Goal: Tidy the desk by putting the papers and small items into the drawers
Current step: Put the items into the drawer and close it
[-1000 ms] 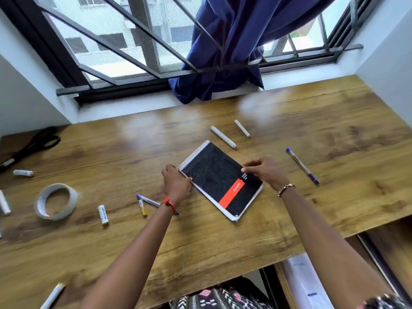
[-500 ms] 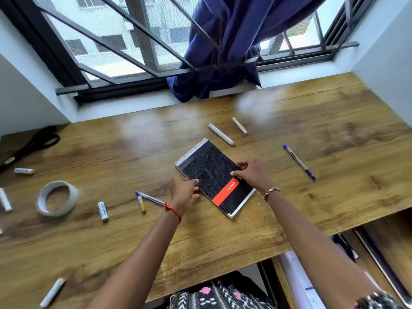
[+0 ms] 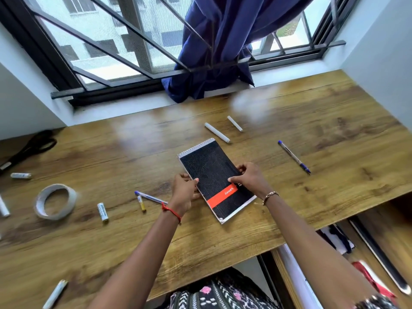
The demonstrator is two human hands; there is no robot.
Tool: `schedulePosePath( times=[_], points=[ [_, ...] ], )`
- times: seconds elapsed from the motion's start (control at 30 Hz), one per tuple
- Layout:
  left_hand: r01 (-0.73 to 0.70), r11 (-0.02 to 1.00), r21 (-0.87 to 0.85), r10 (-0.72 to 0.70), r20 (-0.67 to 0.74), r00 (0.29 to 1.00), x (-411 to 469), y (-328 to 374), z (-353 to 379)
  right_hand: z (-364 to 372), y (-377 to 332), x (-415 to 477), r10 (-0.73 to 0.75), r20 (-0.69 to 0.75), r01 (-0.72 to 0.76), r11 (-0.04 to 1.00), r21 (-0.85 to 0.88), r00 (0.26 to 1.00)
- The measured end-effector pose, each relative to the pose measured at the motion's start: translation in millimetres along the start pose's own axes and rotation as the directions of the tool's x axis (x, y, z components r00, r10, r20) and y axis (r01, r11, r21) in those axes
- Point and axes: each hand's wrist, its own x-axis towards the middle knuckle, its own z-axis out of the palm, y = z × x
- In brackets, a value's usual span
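A black spiral notepad (image 3: pixel 211 169) with a red band lies on the wooden desk (image 3: pixel 223 237), near its middle. My left hand (image 3: pixel 185 192) pinches the pad's left edge, thumb on the cover. My right hand (image 3: pixel 250 178) grips its right edge, thumb on top and fingers curled round the side. A blue pen (image 3: pixel 293 156) lies to the right of the pad. Another blue pen (image 3: pixel 149 197) and a small yellow-tipped stick (image 3: pixel 141 203) lie just left of my left wrist. An open drawer (image 3: pixel 365 259) with things inside shows under the desk's front right edge.
Two white markers (image 3: pixel 217 132) lie behind the pad. A tape roll (image 3: pixel 55 201), batteries (image 3: pixel 102 211) and more white markers are spread over the left side, with black scissors (image 3: pixel 29 148) at the far left. A blue curtain (image 3: pixel 214 52) hangs at the window.
Both hands slid down the notepad's sides and drew it a little toward me, turning it more upright. My right thumb now lies on the cover.
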Motion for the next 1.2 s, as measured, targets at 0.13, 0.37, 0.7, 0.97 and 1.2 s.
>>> schedulePosePath(
  times=[0.13, 0.37, 0.7, 0.97, 1.2],
  points=[
    [-0.042, 0.999, -0.021, 0.043, 0.045, 0.998, -6.9, 0.2, -3.6, -1.2, 2.3, -4.9, 0.021, 0.002, -0.021, 0.995, 0.102, 1.000],
    [-0.140, 0.990, 0.007, 0.137, 0.165, 0.977, -18.9, 1.1, -6.6, -12.0, 0.7, -26.6, 0.015, -0.018, -0.009, 0.962, 0.274, 1.000],
    [-0.113, 0.993, -0.026, 0.115, 0.328, 0.938, -31.0, -17.0, 23.4, -48.7, 43.0, -95.1, 0.127, -0.223, -0.001, 0.872, 0.490, 0.966],
    [-0.029, 0.999, 0.019, 0.016, 0.497, 0.868, -58.6, -45.4, 90.3, -78.7, 113.3, -160.9, 0.190, -0.186, 0.110, 0.354, 0.929, 0.964],
    [-0.040, 0.984, 0.174, -0.067, 0.568, 0.820, -84.6, -83.7, 167.0, -102.4, 173.3, -202.0, 0.270, -0.239, 0.165, 0.269, 0.949, 0.933]
  ],
)
